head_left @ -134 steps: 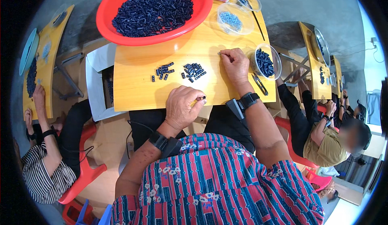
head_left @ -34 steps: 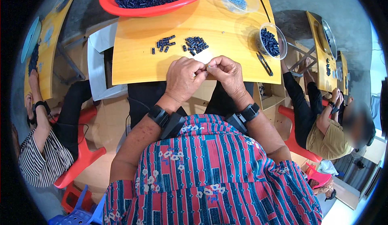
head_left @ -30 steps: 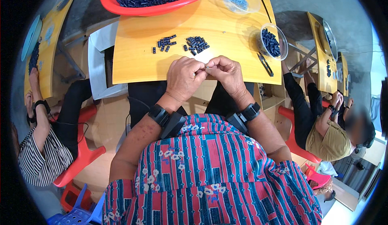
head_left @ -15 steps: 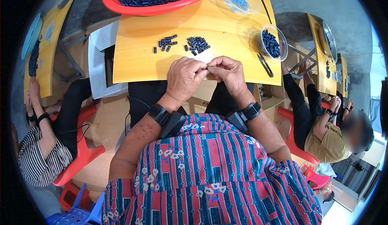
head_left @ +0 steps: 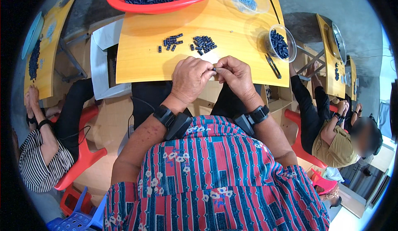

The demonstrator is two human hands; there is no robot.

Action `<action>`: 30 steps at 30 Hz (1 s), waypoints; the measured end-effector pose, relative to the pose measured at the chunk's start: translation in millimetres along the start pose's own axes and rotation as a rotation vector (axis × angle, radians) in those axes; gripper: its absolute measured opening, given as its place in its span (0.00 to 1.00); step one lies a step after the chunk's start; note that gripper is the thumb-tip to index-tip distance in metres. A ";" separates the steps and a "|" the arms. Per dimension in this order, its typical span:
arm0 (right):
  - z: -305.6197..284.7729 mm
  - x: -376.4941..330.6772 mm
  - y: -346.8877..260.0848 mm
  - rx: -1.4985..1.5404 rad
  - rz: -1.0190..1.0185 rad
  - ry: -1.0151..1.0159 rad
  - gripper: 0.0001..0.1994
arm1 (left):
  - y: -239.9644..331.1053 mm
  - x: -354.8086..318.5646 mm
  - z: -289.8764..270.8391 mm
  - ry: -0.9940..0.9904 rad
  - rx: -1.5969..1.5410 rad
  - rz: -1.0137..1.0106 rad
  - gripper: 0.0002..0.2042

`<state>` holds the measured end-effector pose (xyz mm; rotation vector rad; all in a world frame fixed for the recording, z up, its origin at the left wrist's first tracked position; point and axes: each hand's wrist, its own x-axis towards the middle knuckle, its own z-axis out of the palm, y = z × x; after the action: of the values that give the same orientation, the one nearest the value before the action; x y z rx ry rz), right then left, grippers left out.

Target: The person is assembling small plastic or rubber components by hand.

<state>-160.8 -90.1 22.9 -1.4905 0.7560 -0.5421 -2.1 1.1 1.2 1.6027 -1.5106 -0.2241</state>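
Over the near edge of the yellow table, my left hand (head_left: 188,78) and my right hand (head_left: 237,77) meet fingertip to fingertip. Thumbs and forefingers of both pinch a small dark piece (head_left: 214,69), mostly covered by the fingers. Just beyond my hands lie two groups of small black plastic parts: a loose cluster (head_left: 171,42) on the left and a denser pile (head_left: 203,44) on the right. A pair of dark tweezers (head_left: 273,66) rests near the table's right edge, apart from my right hand.
At the far side stands a red basin (head_left: 166,9) heaped with black parts. Clear tubs hold black parts (head_left: 278,44) and small silvery pieces (head_left: 245,1) on the right. A white box (head_left: 99,61) is left of the table (head_left: 145,71). People sit at tables on both sides.
My hands stay almost in place, with a small shift of the fingertips. A little more of the dark piece shows between them.
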 end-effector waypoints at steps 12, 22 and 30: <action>-2.0 3.1 -29.8 -0.994 -0.532 -0.137 0.07 | 0.3 1.8 2.9 -0.006 0.060 -0.006 0.06; 0.0 -2.9 -2.3 -0.453 -0.232 0.028 0.05 | 2.6 3.5 2.9 -0.018 0.081 0.029 0.06; 0.7 -4.4 3.3 -0.122 0.047 0.095 0.03 | -0.8 -1.2 4.1 -0.026 0.087 0.024 0.07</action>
<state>-163.6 -86.2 20.1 -1.5635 0.9094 -0.5426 -4.5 0.1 -2.3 1.6547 -1.5771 -0.1682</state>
